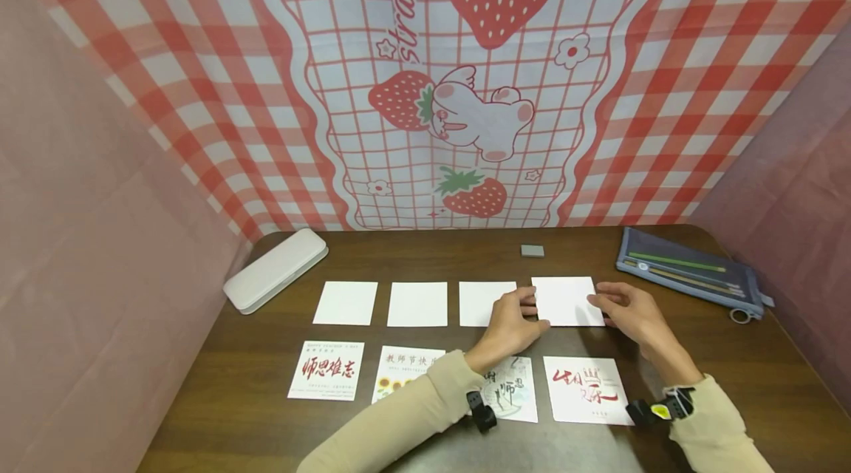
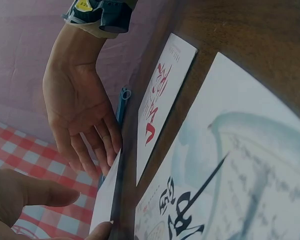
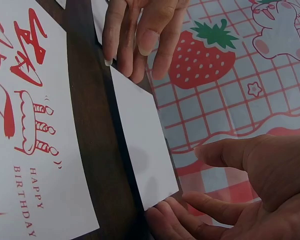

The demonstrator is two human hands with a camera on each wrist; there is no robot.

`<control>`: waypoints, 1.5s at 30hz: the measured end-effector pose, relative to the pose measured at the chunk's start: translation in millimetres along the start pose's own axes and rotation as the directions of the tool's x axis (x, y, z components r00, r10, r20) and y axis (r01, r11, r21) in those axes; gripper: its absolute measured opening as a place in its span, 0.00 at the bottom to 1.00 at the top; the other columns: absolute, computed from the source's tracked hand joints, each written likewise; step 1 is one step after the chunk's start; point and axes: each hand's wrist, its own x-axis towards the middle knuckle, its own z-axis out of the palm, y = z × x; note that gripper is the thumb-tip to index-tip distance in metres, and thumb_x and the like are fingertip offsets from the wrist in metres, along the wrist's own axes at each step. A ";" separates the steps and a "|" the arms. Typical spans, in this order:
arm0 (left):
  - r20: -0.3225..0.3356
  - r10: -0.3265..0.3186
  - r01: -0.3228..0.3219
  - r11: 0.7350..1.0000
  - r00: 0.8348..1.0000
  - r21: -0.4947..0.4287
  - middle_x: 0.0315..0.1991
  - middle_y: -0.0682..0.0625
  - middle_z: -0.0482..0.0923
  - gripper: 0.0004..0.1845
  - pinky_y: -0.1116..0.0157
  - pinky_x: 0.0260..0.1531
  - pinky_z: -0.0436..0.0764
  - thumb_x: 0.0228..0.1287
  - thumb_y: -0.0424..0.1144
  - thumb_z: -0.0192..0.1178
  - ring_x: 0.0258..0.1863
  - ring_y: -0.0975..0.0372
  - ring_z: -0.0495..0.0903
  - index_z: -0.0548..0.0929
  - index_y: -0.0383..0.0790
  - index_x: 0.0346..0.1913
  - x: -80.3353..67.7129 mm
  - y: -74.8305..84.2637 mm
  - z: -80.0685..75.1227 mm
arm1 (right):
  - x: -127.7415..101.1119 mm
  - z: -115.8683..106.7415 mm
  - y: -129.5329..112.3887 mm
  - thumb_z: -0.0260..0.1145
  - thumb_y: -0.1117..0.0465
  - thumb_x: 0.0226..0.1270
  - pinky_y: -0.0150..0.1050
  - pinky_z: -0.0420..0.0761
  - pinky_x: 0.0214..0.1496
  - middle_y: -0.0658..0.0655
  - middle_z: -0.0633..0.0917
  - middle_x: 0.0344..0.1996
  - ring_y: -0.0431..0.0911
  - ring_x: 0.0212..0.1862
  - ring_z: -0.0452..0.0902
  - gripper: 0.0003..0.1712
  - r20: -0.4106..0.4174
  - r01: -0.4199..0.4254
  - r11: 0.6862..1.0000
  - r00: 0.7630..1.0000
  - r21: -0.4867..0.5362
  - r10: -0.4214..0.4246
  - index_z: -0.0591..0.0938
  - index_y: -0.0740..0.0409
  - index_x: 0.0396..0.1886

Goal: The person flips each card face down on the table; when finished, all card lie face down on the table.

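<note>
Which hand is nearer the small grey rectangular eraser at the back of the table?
Left, narrowly. The left hand lies below the small grey rectangular eraser, slightly left of it; the right hand sits farther off, below and to its right.

The third printed card (image 1: 515, 388) in the near row is being largely covered by the left forearm and the wrist camera, so its artwork is only partly readable in the head view, and the second printed card (image 1: 402, 373) is being overlapped at its right edge by the sleeve. The small lettering on all the printed cards is too fine to be read there. The left hand (image 2: 20, 202) is being cut off by the lower left corner of the left wrist view, and the right hand (image 3: 250, 195) by the lower right corner of the right wrist view. The small grey object (image 1: 532, 250) on the bench (image 1: 425, 255) is too small to be identified.
</note>
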 end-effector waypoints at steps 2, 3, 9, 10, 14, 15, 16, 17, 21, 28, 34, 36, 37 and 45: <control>0.008 -0.015 0.015 1.000 1.000 0.004 0.57 0.35 0.83 0.33 0.70 0.51 0.87 0.58 0.30 0.71 0.55 0.49 0.88 0.77 0.28 0.68 -0.4 -0.2 0.0 | 0.7 0.7 0.1 0.62 0.49 0.79 0.38 0.90 0.49 0.77 0.74 0.68 0.57 0.57 0.81 0.37 0.006 -0.002 1.000 1.000 0.003 0.002 0.68 0.72 0.74; 0.010 -0.024 0.024 1.000 1.000 0.006 0.58 0.36 0.83 0.33 0.71 0.51 0.86 0.59 0.30 0.71 0.55 0.49 0.88 0.77 0.28 0.69 -0.8 -0.3 0.0 | 1.1 1.0 0.3 0.61 0.49 0.80 0.38 0.90 0.49 0.78 0.74 0.69 0.59 0.59 0.81 0.37 0.011 -0.001 1.000 1.000 0.005 0.001 0.67 0.72 0.74; 0.014 -0.057 0.056 0.998 0.998 0.039 0.59 0.37 0.83 0.34 0.73 0.51 0.85 0.60 0.33 0.72 0.56 0.52 0.88 0.77 0.30 0.69 -2.1 0.3 -2.0 | 1.4 3.4 1.0 0.60 0.50 0.81 0.39 0.90 0.50 0.79 0.72 0.70 0.61 0.62 0.80 0.36 0.024 0.009 1.000 1.000 0.028 -0.010 0.66 0.72 0.74; 0.016 -0.058 0.057 0.997 0.998 0.047 0.59 0.37 0.83 0.33 0.72 0.52 0.85 0.60 0.34 0.72 0.56 0.52 0.87 0.77 0.30 0.69 -2.1 0.8 -2.6 | 1.2 3.6 0.8 0.60 0.50 0.81 0.39 0.90 0.50 0.79 0.72 0.70 0.61 0.62 0.80 0.36 0.025 0.011 1.000 1.000 0.029 -0.012 0.66 0.72 0.74; 0.020 -0.082 0.081 0.995 0.996 0.059 0.60 0.38 0.83 0.33 0.70 0.54 0.86 0.62 0.37 0.72 0.57 0.53 0.87 0.77 0.32 0.70 -1.9 1.7 -4.0 | -1.9 5.2 -2.2 0.60 0.48 0.81 0.42 0.88 0.51 0.79 0.74 0.69 0.65 0.64 0.78 0.36 0.011 0.030 0.999 0.999 -0.013 -0.030 0.67 0.71 0.74; 0.022 -0.089 0.088 0.994 0.996 0.059 0.61 0.38 0.83 0.33 0.70 0.55 0.86 0.63 0.38 0.72 0.58 0.53 0.87 0.77 0.32 0.70 -2.3 2.0 -4.8 | -3.1 5.9 -3.8 0.60 0.48 0.81 0.43 0.87 0.52 0.78 0.75 0.68 0.67 0.65 0.78 0.36 0.005 0.038 0.999 0.999 -0.030 -0.038 0.67 0.70 0.74; 0.022 -0.093 0.091 0.994 0.995 0.057 0.61 0.38 0.82 0.33 0.69 0.55 0.86 0.63 0.39 0.72 0.58 0.52 0.87 0.77 0.32 0.70 -2.8 2.0 -5.8 | -4.8 7.3 -6.1 0.60 0.47 0.80 0.45 0.86 0.53 0.78 0.76 0.67 0.68 0.65 0.77 0.36 -0.002 0.048 0.998 0.999 -0.049 -0.049 0.68 0.70 0.73; 0.023 -0.096 0.095 0.994 0.995 0.052 0.62 0.38 0.82 0.33 0.69 0.56 0.86 0.64 0.39 0.71 0.59 0.52 0.86 0.76 0.33 0.70 -3.4 2.0 -7.0 | -6.6 8.9 -8.6 0.61 0.47 0.80 0.46 0.85 0.54 0.78 0.77 0.67 0.69 0.66 0.76 0.36 -0.008 0.061 0.996 0.998 -0.065 -0.061 0.68 0.70 0.73; 0.036 -0.081 0.081 0.997 0.996 0.017 0.64 0.38 0.82 0.34 0.65 0.57 0.86 0.65 0.41 0.70 0.61 0.50 0.85 0.76 0.33 0.71 -8.3 1.6 -17.1 | -13.0 19.1 -20.8 0.64 0.50 0.78 0.42 0.85 0.50 0.77 0.79 0.64 0.70 0.64 0.79 0.35 -0.018 0.136 0.986 0.990 -0.092 -0.138 0.70 0.70 0.72; 0.069 -0.039 0.039 0.999 0.997 -0.008 0.64 0.38 0.82 0.31 0.64 0.53 0.88 0.69 0.44 0.67 0.60 0.47 0.86 0.75 0.37 0.72 -23.5 -4.0 -50.2 | -23.6 47.5 -43.0 0.67 0.55 0.76 0.49 0.90 0.53 0.76 0.82 0.62 0.68 0.61 0.83 0.31 0.025 0.241 0.970 0.970 -0.036 -0.241 0.74 0.70 0.69; 0.059 0.000 -0.001 1.000 0.998 0.006 0.57 0.39 0.86 0.26 0.63 0.46 0.89 0.72 0.44 0.64 0.52 0.48 0.89 0.78 0.36 0.69 -41.3 -13.2 -88.6 | -33.5 74.4 -60.5 0.68 0.57 0.75 0.52 0.88 0.56 0.72 0.85 0.59 0.64 0.58 0.86 0.28 0.092 0.292 0.956 0.952 0.016 -0.292 0.76 0.68 0.67; 0.050 0.017 -0.018 1.000 0.999 0.024 0.55 0.39 0.87 0.24 0.63 0.45 0.89 0.73 0.43 0.63 0.50 0.48 0.89 0.79 0.36 0.67 -47.3 -16.4 -102.4 | -37.2 84.3 -66.1 0.69 0.57 0.74 0.52 0.88 0.55 0.71 0.86 0.58 0.63 0.58 0.86 0.27 0.120 0.301 0.953 0.946 0.030 -0.302 0.76 0.67 0.67; 0.043 0.025 -0.026 0.999 0.999 0.034 0.54 0.40 0.87 0.24 0.64 0.44 0.89 0.74 0.43 0.63 0.50 0.48 0.89 0.79 0.36 0.67 -50.3 -18.1 -109.4 | -39.0 89.6 -68.6 0.69 0.58 0.74 0.52 0.88 0.55 0.70 0.86 0.58 0.62 0.57 0.86 0.27 0.136 0.305 0.952 0.942 0.039 -0.307 0.77 0.66 0.66; -0.052 0.061 -0.054 0.990 0.997 0.129 0.45 0.39 0.90 0.18 0.69 0.36 0.87 0.74 0.41 0.64 0.41 0.48 0.91 0.83 0.33 0.60 -72.9 -33.4 -160.7 | -47.5 136.7 -86.7 0.69 0.58 0.74 0.42 0.89 0.49 0.62 0.89 0.53 0.54 0.52 0.90 0.24 0.267 0.335 0.935 0.897 0.114 -0.353 0.79 0.62 0.64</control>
